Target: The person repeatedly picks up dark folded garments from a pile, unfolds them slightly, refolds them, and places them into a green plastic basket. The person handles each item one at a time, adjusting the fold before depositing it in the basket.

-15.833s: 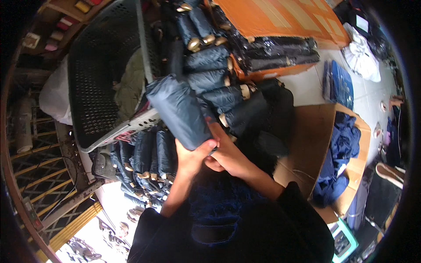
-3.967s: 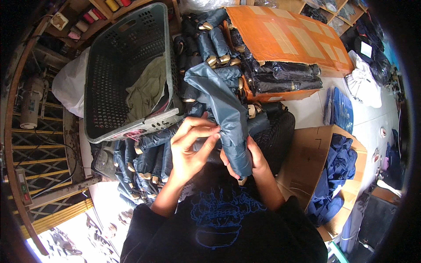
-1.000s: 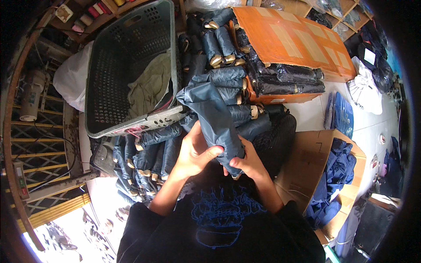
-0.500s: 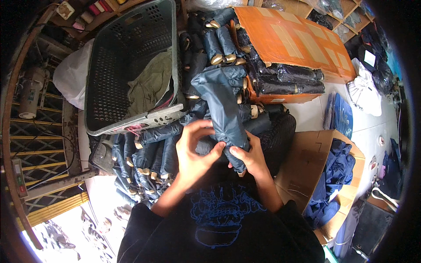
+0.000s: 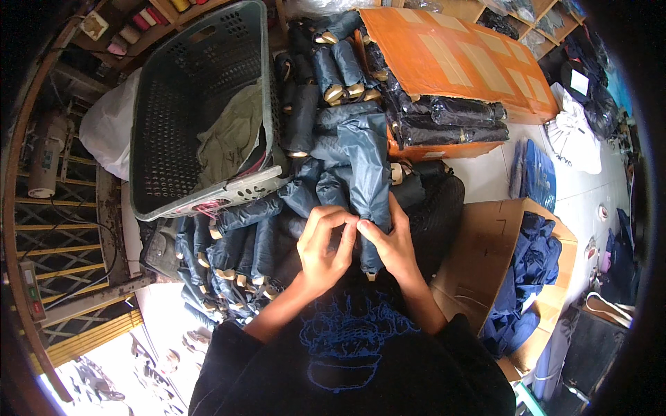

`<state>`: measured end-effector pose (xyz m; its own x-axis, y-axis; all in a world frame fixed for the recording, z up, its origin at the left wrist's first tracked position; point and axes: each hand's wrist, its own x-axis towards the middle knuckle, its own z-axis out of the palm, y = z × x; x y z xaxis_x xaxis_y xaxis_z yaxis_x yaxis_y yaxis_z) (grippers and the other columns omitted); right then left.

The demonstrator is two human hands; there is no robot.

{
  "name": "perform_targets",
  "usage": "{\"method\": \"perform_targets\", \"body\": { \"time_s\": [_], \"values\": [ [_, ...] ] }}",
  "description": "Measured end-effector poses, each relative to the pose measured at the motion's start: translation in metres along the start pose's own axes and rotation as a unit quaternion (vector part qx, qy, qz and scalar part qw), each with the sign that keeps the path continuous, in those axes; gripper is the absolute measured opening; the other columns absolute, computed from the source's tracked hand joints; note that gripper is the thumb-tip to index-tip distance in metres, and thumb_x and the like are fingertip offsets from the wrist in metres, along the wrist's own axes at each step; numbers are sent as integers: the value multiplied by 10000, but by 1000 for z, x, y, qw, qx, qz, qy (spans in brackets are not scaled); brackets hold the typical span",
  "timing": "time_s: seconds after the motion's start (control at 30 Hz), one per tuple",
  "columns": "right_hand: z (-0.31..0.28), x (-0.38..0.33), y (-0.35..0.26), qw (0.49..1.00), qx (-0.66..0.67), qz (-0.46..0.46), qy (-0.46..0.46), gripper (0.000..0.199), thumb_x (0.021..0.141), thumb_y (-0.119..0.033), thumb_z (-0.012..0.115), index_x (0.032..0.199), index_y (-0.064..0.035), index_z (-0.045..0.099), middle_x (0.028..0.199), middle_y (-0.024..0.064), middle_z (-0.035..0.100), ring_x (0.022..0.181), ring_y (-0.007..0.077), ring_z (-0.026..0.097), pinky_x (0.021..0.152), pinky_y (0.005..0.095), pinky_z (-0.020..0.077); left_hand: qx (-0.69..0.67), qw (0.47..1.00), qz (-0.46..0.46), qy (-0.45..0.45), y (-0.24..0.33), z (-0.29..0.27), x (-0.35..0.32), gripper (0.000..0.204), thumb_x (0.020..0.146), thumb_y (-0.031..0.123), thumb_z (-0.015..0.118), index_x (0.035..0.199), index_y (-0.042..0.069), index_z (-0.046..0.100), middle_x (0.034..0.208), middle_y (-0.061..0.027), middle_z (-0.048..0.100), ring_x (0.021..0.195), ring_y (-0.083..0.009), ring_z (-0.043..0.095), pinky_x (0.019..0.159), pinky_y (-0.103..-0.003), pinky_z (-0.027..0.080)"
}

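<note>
A shiny dark blue-grey fabric roll (image 5: 369, 166) stands lengthwise before me, broad and loose at its far end and narrower toward me, with a tan tip at the near end. My right hand (image 5: 392, 243) is closed around its lower part, thumb lying across the front. My left hand (image 5: 326, 243) is closed in a pinch at the roll's left edge, touching the right thumb; what the pinch holds is too small to make out. Similar rolls with tan ends (image 5: 300, 121) lie beyond my hands, and more (image 5: 239, 253) are piled at the left.
A dark perforated basket (image 5: 201, 118) holding olive cloth stands at the far left. An orange taped carton (image 5: 465, 59) with plastic-wrapped black packs sits at the far right. To my right is an open brown cardboard box (image 5: 479, 256) with navy fabric (image 5: 531, 277). A metal lattice gate (image 5: 76, 243) borders the left.
The roll has turned more upright, its loose far end swinging right. My left hand has moved right and its fingers have closed into a pinch beside the right thumb.
</note>
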<state>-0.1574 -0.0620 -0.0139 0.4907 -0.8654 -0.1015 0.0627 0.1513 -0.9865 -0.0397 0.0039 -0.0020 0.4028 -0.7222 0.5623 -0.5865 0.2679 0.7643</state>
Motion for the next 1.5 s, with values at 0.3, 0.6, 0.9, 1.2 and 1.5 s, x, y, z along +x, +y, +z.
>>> {"method": "perform_targets", "body": {
  "time_s": [0.3,0.6,0.9,1.2,1.5],
  "values": [
    [2,-4,3,997,16,78,20,491,765,-231,692,1090,94,520,963,176,622,908,200,576,796,315,460,17,999,39,-4,-7,5,-10,150,755,-106,627,856,-11,567,858,-134,593,750,-225,598,678,-298,480],
    [2,2,-16,971,-171,-117,-120,776,762,-174,723,1375,20,289,1299,206,449,1206,286,464,1021,371,357,-368,853,-371,1,-24,3,18,587,826,258,687,1262,-20,409,1186,-144,531,1068,-183,527,920,-334,421],
    [8,-7,-4,939,192,208,-196,421,928,-326,548,1186,-10,442,780,93,595,558,176,609,516,295,515,-461,827,-321,5,-5,-7,45,342,821,180,682,1042,-42,544,959,-155,635,849,-238,643,729,-354,539],
    [-5,-5,0,910,111,223,-333,567,909,-365,583,1290,18,411,955,132,604,702,158,626,574,285,538,-444,835,-324,17,-11,-14,48,548,782,295,703,1146,-32,457,882,-143,587,716,-245,614,636,-356,525],
    [7,-14,4,957,76,203,-193,272,944,-229,530,1083,-7,457,759,85,577,570,84,506,430,225,371,-479,783,-393,-53,-5,-5,13,395,735,203,767,976,-38,566,860,-120,640,774,-221,641,694,-338,521]
  ]
}}
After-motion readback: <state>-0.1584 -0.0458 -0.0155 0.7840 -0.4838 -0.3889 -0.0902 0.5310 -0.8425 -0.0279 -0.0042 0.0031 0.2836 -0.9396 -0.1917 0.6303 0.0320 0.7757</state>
